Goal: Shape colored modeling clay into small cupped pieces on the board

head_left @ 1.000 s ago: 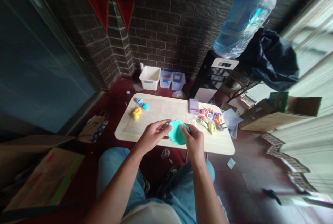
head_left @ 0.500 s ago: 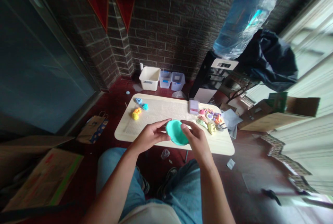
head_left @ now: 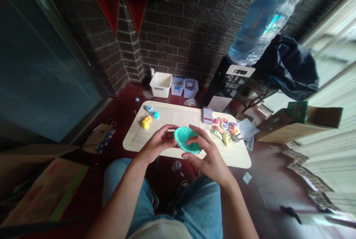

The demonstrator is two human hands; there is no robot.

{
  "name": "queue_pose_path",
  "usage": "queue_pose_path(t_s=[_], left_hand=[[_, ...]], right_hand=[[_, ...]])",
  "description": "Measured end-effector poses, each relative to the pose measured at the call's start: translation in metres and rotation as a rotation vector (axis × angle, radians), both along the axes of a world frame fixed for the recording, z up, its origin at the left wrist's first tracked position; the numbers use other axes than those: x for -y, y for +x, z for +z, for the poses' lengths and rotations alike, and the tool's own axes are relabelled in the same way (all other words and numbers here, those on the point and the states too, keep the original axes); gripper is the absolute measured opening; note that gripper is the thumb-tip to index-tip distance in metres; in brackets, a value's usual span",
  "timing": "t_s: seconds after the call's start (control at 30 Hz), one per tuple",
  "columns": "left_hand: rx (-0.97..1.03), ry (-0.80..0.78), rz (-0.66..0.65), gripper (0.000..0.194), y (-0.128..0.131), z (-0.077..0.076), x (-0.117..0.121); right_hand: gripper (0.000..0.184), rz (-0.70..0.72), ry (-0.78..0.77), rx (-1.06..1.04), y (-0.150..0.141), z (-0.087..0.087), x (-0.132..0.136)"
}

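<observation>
A green bowl that looks like modelling clay (head_left: 182, 139) is held over the near edge of the pale table (head_left: 178, 115), its hollow facing up and towards me. My left hand (head_left: 161, 140) grips it by the left rim. My right hand (head_left: 207, 153) is curled about the right side, with one finger reaching into the hollow and another along the far rim. The right thumb lies below the near rim. Blue clay lumps (head_left: 155, 114) and yellow clay (head_left: 145, 124) lie at the table's left. Several coloured clay pieces (head_left: 226, 139) lie at its right.
A phone (head_left: 207, 116) stands near the table's back right. Behind are a white bin (head_left: 160, 90) and clear boxes (head_left: 190, 92). A water dispenser (head_left: 239, 70) stands behind right. Cardboard boxes (head_left: 300, 126) sit right, another cardboard box (head_left: 47, 191) and a paper bag (head_left: 98, 139) left.
My right hand has shifted: its thumb left the bowl's inside and dropped below the near rim, while a finger moved into the hollow. The bowl has tilted and moved slightly left.
</observation>
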State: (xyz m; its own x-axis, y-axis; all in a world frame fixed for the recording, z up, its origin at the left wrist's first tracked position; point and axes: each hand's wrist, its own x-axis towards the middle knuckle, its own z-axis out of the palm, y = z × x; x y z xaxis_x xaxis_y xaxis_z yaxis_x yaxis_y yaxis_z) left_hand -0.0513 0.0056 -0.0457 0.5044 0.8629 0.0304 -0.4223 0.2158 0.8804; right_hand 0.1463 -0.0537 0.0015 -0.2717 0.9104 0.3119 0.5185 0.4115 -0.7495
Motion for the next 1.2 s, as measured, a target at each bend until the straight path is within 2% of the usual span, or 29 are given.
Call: queue_pose_path(t_s=[0.13,0.47,0.77,0.97,1.1,1.2], left_hand=[[-0.026,0.023,0.023,0.048,-0.001,0.002,0.001],[-0.288,0.141,0.14,0.051,-0.005,0.017,0.007],[-0.317,0.194,0.173,0.045,-0.003,0.022,0.011],[-0.341,0.128,0.201,0.055,0.001,0.033,0.015],[-0.369,0.153,0.267,0.052,0.003,0.036,0.017],[-0.371,0.16,0.253,0.054,0.003,0.037,0.017]], right_hand=[[0.02,-0.015,0.011,-0.048,0.0,-0.001,-0.003],[0.011,-0.032,0.06,-0.092,0.0,0.001,-0.005],[0.012,-0.067,0.094,-0.125,-0.002,0.004,-0.008],[0.015,-0.154,0.092,-0.14,-0.004,0.005,-0.011],[0.014,-0.179,0.092,-0.179,-0.005,0.006,-0.012],[0.012,-0.178,0.083,-0.211,-0.006,0.007,-0.013]])
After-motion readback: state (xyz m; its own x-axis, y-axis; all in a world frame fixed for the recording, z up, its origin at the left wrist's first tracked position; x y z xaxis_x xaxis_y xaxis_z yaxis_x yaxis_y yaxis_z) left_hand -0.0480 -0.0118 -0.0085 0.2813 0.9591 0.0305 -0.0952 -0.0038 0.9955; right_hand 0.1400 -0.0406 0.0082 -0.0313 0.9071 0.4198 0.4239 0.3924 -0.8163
